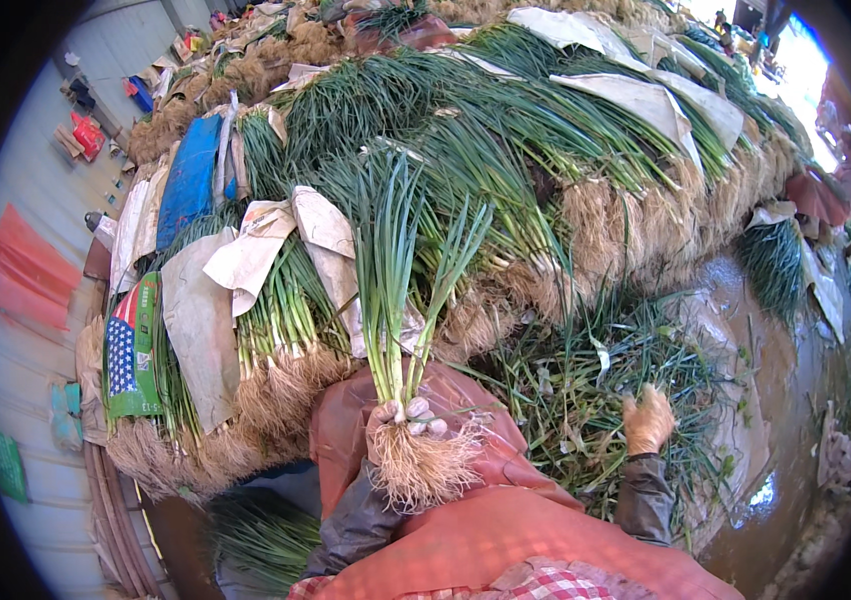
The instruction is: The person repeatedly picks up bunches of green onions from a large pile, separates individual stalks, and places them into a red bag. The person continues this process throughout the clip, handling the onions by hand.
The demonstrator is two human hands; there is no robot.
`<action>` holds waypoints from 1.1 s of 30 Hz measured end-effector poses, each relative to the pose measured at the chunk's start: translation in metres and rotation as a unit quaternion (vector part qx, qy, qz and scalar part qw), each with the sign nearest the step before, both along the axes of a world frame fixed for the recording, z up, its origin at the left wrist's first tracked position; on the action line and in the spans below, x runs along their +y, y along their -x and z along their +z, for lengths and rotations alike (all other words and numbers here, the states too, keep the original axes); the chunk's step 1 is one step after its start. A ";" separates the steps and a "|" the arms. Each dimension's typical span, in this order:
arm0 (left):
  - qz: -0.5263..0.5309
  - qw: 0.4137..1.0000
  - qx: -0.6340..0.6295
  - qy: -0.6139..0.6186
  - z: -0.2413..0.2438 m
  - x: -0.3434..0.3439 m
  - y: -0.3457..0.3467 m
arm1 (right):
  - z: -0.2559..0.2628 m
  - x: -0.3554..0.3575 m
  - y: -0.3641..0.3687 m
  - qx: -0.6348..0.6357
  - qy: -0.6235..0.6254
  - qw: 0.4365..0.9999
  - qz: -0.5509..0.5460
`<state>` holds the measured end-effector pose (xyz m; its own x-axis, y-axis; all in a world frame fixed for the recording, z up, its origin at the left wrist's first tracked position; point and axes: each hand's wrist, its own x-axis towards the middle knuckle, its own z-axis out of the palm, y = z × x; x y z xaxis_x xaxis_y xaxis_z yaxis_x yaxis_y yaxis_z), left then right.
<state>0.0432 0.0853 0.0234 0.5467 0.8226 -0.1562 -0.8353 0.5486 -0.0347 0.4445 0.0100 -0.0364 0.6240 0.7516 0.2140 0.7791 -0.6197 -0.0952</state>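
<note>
My left hand, in a soiled pale glove, grips a bundle of onion-like greens near the base of the stalks. The bundle stands upright over my lap, leaves pointing away from me. Its fibrous roots hang below the fingers and cover part of the hand and wrist. My right hand, also gloved, is off to the right above a heap of loose leaves. Motion blurs its fingers, and I cannot tell whether it holds anything small. A reddish waterproof apron covers my lap and knees.
Ahead lie large stacked rows of rooted greens, partly covered by pale sacks and a blue sheet. More greens lie at lower left. Wet, muddy ground is on the right, a metal wall on the left.
</note>
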 end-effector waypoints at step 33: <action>-0.048 0.950 0.305 0.051 -0.002 -0.001 0.001 | 0.087 0.120 0.193 0.812 0.087 0.390 0.425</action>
